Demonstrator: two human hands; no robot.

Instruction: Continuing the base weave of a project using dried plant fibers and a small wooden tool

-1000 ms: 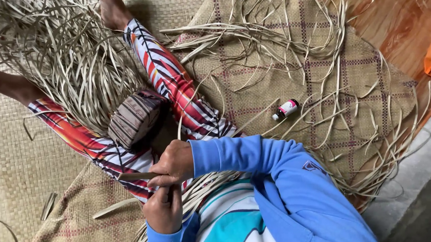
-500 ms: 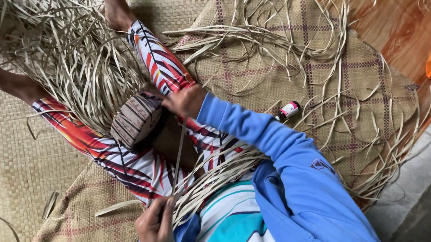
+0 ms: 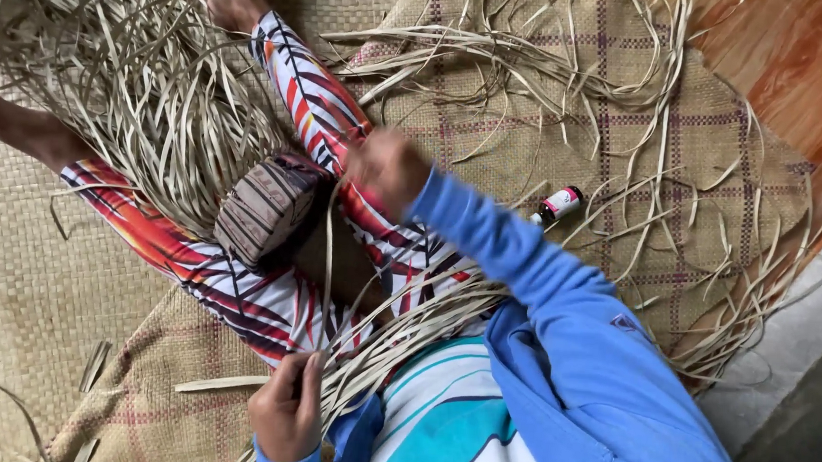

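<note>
left hand pinches the near end of a long thin dried-leaf strip at the lap | right hand blurred, grip unclear, at the strip's far end over the knee | loose pale strips heaped, unwoven | patterned woven mat lies finished beneath

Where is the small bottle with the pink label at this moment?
The small bottle lies on its side on the checked woven mat, right of the person's outstretched right hand, among loose dried leaf strips.
</note>
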